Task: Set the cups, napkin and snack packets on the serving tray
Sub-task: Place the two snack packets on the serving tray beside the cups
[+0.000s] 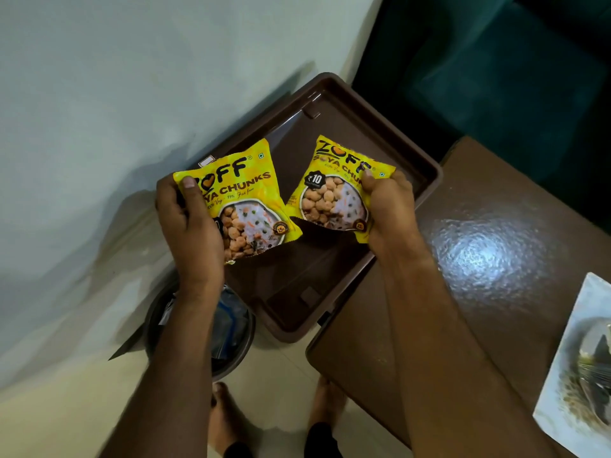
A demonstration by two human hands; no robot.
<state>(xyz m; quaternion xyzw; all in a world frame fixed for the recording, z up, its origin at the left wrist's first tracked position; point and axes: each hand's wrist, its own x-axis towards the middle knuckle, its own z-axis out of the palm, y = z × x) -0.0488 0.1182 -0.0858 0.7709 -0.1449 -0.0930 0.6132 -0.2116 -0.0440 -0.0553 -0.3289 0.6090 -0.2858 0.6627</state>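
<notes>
Two yellow snack packets here, both printed with soya chunks and a bowl picture. The left hand [188, 223] is clamped on the left packet [246, 200], thumb pressed flat on the front near its top left corner, fingers wrapped behind. The right hand [388, 206] pinches the right packet [334, 190] along its right edge, thumb on the front, rest of the fingers behind it. Both packets are held up over the brown serving tray [426, 180], tilted away from each other, near corners close together but I can't say if they touch.

The tray looks bare inside apart from the packets hanging above it. It sits partly on the brown table [496, 200], with its left part sticking out past the table edge toward the pale wall [132, 77].

On the near right of the table there's a white printed napkin [575, 358], only partly in frame. Down on the floor under the left forearm is a dark round bin [231, 335] with some plastic stuff in it. Bare feet [224, 421] show at the near edge.
</notes>
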